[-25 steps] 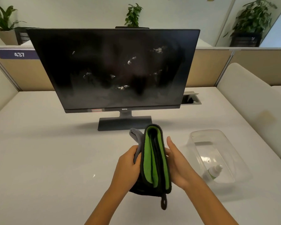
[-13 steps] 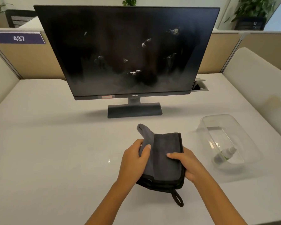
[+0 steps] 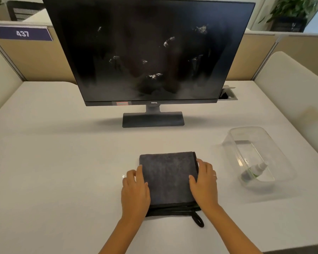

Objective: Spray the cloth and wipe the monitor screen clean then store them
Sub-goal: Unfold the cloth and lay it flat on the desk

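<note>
The folded grey cloth (image 3: 168,177) lies flat on the counter (image 3: 62,162) between relaxed, flattened hands — left (image 3: 135,187), right (image 3: 204,182) — soft, light and floppy, likely best pinched by its stacked edges.

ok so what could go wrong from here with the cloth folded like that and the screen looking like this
1. The monitor screen shows smears and specks; storing the cloth now would probably leave the wipe unfinished.
2. The spray bottle lies on its side in the clear container; it might leak.
3. The left hand and right hand rest at the cloth's edges; lifting it carelessly could undo the fold, and its loop hangs loose.
</note>
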Tool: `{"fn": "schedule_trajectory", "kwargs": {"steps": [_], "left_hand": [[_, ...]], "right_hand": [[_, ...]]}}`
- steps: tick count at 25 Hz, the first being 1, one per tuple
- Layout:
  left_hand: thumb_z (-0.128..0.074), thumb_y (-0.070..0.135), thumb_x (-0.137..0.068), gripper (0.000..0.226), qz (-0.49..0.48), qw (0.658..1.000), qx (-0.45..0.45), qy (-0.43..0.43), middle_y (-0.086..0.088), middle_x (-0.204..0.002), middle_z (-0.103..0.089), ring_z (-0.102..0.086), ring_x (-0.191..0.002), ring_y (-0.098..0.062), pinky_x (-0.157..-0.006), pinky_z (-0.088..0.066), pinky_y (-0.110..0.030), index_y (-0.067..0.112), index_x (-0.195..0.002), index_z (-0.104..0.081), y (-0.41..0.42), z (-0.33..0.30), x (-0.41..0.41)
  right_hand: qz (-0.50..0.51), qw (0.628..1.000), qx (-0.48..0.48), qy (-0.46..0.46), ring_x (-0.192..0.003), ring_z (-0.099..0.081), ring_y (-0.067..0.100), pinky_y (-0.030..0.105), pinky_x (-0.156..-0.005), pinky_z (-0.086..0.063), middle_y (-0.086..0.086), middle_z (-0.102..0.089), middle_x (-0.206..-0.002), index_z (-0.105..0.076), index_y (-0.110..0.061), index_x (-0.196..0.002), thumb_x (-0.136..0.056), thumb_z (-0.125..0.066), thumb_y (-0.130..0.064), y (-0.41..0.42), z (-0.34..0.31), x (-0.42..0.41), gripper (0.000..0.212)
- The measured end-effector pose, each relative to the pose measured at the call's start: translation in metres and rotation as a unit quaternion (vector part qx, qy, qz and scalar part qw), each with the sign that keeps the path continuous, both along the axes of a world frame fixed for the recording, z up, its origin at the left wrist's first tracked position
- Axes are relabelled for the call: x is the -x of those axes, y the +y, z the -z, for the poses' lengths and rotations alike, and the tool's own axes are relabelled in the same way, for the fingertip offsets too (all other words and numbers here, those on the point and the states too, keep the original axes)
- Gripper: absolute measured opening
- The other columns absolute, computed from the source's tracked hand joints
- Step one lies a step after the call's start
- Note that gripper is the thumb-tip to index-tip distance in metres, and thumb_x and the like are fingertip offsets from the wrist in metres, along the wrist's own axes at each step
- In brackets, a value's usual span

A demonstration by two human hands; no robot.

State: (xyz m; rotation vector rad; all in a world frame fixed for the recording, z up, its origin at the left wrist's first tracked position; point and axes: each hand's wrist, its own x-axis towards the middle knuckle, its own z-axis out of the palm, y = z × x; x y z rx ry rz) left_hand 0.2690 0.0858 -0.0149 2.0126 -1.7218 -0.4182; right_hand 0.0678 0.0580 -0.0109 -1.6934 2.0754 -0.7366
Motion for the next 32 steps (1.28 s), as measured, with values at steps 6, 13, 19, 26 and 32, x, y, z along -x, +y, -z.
{"fn": "schedule_trajectory", "kwargs": {"steps": [6, 13, 19, 26, 32], "left_hand": [[-0.076, 0.022, -0.073, 0.045, 0.076, 0.991, 0.017, -0.110, -0.021, -0.129, -0.056, -0.057, -0.114, -0.038, -0.078, -0.054, -0.045, 0.010, -0.115, -0.065, 0.004, 0.002, 0.024], [-0.057, 0.027, -0.089, 0.039, 0.080, 0.981, 0.010, -0.177, -0.017, -0.136, -0.052, -0.051, -0.124, -0.034, -0.094, -0.043, -0.055, 0.012, -0.125, -0.060, 0.015, 0.017, -0.017], [-0.020, 0.037, -0.096, 0.054, 0.071, 0.980, -0.029, -0.185, -0.013, -0.144, -0.044, -0.043, -0.132, -0.030, -0.103, -0.034, -0.054, 0.015, -0.136, -0.049, 0.022, 0.015, -0.053], [-0.015, 0.040, -0.095, 0.059, 0.091, 0.978, -0.052, -0.183, -0.014, -0.144, -0.043, -0.043, -0.131, -0.033, -0.103, -0.034, -0.054, 0.014, -0.137, -0.048, 0.018, 0.015, -0.055], [-0.025, 0.040, -0.095, 0.058, 0.134, 0.977, -0.028, -0.166, -0.012, -0.154, -0.024, -0.022, -0.142, -0.031, -0.112, -0.013, -0.050, 0.013, -0.145, -0.029, 0.009, 0.008, -0.026]], "right_hand": [[-0.020, 0.993, -0.009, 0.114, -0.124, -0.043, 0.037, 0.048, -0.092, -0.045, 0.020, -0.041, -0.142, -0.053, -0.015, -0.133, -0.092, -0.058, -0.027, 0.013, 0.015, -0.022, 0.043], [-0.077, 0.989, 0.018, 0.129, -0.121, -0.045, 0.036, 0.046, -0.093, -0.045, 0.020, -0.046, -0.138, -0.055, -0.019, -0.132, -0.093, -0.056, -0.030, 0.011, 0.022, -0.057, 0.040], [-0.081, 0.982, 0.024, 0.167, -0.105, -0.058, 0.041, 0.049, -0.075, -0.052, 0.025, -0.055, -0.127, -0.062, -0.014, -0.125, -0.084, -0.070, -0.025, 0.016, 0.025, -0.098, 0.043], [-0.076, 0.981, 0.016, 0.177, -0.118, -0.051, 0.035, 0.046, -0.087, -0.049, 0.019, -0.049, -0.137, -0.055, -0.018, -0.132, -0.092, -0.057, -0.033, 0.015, 0.029, -0.091, 0.043], [-0.129, 0.988, -0.059, 0.062, -0.125, -0.038, 0.020, 0.028, -0.101, -0.038, 0.002, -0.038, -0.144, -0.043, -0.027, -0.140, -0.098, -0.045, -0.034, 0.007, 0.010, -0.060, 0.043]]}}
